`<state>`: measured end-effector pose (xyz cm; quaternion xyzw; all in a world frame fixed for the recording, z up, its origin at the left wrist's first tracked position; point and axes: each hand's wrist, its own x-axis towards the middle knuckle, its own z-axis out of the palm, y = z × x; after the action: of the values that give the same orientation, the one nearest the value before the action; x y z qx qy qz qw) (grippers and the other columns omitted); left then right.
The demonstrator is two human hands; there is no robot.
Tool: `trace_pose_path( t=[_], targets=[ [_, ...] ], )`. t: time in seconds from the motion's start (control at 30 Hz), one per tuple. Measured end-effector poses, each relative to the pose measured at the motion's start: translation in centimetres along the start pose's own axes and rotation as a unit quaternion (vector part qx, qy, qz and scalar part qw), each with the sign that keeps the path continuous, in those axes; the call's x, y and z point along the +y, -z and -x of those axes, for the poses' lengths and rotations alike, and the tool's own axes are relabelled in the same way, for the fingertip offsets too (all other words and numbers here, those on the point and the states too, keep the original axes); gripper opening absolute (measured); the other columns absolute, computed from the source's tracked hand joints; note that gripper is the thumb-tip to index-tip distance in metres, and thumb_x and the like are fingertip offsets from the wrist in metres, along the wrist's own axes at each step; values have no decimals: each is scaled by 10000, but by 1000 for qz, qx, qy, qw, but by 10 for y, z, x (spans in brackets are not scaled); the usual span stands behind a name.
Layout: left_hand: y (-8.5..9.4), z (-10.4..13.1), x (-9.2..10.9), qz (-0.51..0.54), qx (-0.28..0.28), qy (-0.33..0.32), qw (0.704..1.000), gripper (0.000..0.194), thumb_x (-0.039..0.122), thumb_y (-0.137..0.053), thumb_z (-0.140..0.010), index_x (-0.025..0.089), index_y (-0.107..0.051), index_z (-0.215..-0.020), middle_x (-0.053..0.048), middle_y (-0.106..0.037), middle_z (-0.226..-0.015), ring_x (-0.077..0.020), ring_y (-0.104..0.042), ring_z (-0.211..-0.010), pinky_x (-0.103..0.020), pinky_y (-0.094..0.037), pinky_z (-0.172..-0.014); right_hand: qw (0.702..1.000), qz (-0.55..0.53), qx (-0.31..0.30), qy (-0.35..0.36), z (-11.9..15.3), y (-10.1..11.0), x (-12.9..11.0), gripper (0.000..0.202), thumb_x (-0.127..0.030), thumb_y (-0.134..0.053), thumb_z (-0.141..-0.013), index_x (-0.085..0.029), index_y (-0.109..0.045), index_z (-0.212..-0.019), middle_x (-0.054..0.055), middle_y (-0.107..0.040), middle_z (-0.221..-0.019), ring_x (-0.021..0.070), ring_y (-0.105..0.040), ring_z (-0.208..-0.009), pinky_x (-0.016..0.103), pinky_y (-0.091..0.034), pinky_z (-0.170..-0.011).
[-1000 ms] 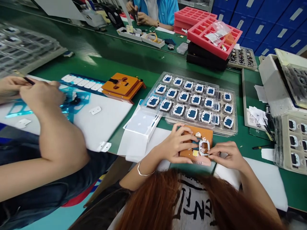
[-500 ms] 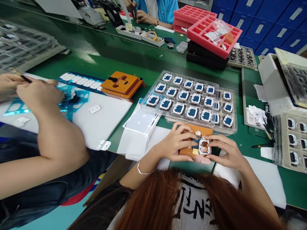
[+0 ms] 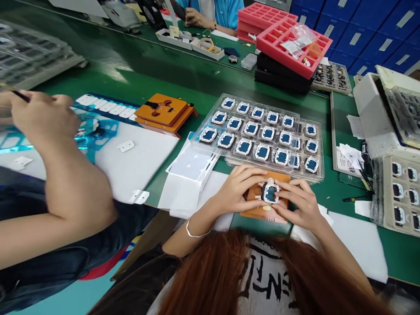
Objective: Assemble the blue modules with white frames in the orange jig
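Note:
An orange fixture block [image 3: 254, 212] lies at the table's front edge, in front of a clear tray [image 3: 229, 154] of white-framed parts with blue centres. On the block sits a white frame [image 3: 271, 193] with a dark blue part showing inside it. My left hand [image 3: 239, 188] curves round the left side, its fingertips and thumb at the frame's left edge. From the right, my right hand [image 3: 300, 202] pinches the frame's right edge between fingers and thumb. Both hands touch the same frame.
To the left, a co-worker's hands [image 3: 46, 116] work over blue film on a white mat [image 3: 144, 151]. A second orange fixture [image 3: 164, 111] stands behind it. Red trays [image 3: 292, 43] are stacked at the back. Another parts tray [image 3: 405, 192] lies at the right.
The white frame has moved left over the block and now surrounds the blue part. My right hand has followed it leftward. My left fingers have drawn back to the frame's edge.

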<state>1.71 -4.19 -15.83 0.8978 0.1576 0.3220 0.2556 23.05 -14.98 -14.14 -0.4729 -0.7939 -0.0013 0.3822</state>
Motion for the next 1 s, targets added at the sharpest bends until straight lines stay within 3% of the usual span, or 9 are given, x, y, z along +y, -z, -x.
trace_pose_path(
  t=[0.1,0.27,0.8,1.0],
  targets=[
    [0,1,-1,-7,-22,21,1000,588,617,-617,-844,224,-582,-1280,-107,-625,-1283,-280,-488,-1157,-440,-353,-991,1000,0,3,2,-1,-2,-1,185,-219,-725,-838,-192,-667,-1011,115,-726,-1141,225,-572,-844,411,-535,-711],
    [0,3,-1,-36,-51,45,997,616,674,-576,-836,266,-582,-1298,-91,-588,-1341,-308,-423,-1185,-468,-266,-978,1000,1,-4,1,-2,-4,-2,183,-232,-724,-848,-195,-667,-1018,106,-723,-1157,215,-543,-809,398,-523,-692],
    [2,2,2,-60,-66,54,995,426,574,-610,-860,280,-670,-1162,-72,-582,-1343,-316,-383,-1211,-465,-242,-949,999,14,-33,-4,-2,-4,-3,132,-226,-699,-862,-193,-677,-988,100,-719,-1167,239,-553,-874,433,-538,-750],
    [-1,1,3,37,-41,51,997,375,551,-597,-893,290,-700,-1141,-72,-574,-1323,-271,-402,-1176,-446,-294,-1005,1000,6,-5,-5,2,-8,-3,229,-205,-711,-838,-185,-654,-1059,121,-709,-1182,237,-546,-866,420,-535,-737]
  ],
)
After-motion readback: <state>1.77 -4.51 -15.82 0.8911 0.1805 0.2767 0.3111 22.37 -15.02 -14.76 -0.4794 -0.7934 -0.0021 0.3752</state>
